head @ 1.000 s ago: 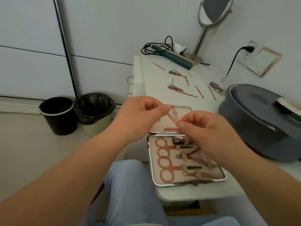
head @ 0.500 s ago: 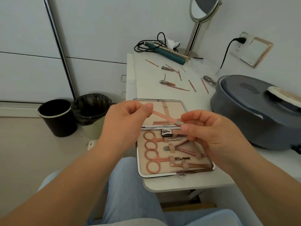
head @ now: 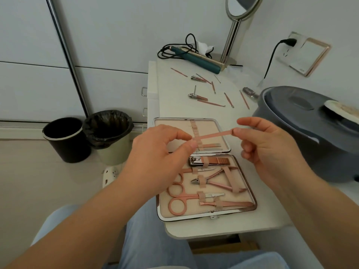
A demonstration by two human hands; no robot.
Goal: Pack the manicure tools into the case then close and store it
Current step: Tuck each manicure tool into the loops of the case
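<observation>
A flat case with a shiny silver rim and a soft beige inside (head: 250, 193) lies wide open in the lower middle of the frame. Its near half holds pink metal scissors (head: 179, 205), a pink nipper (head: 215, 181) and a silver and pink nail clipper (head: 208, 161), each tucked under small beige straps. Its far half is mostly bare. Just above the case, in the middle of the frame, a long thin pink nail file (head: 212, 135) is held up in the air, tilted a little. Higher up, more thin pink sticks (head: 228, 99) and two small silver clippers (head: 197, 97) lie scattered and apart.
</observation>
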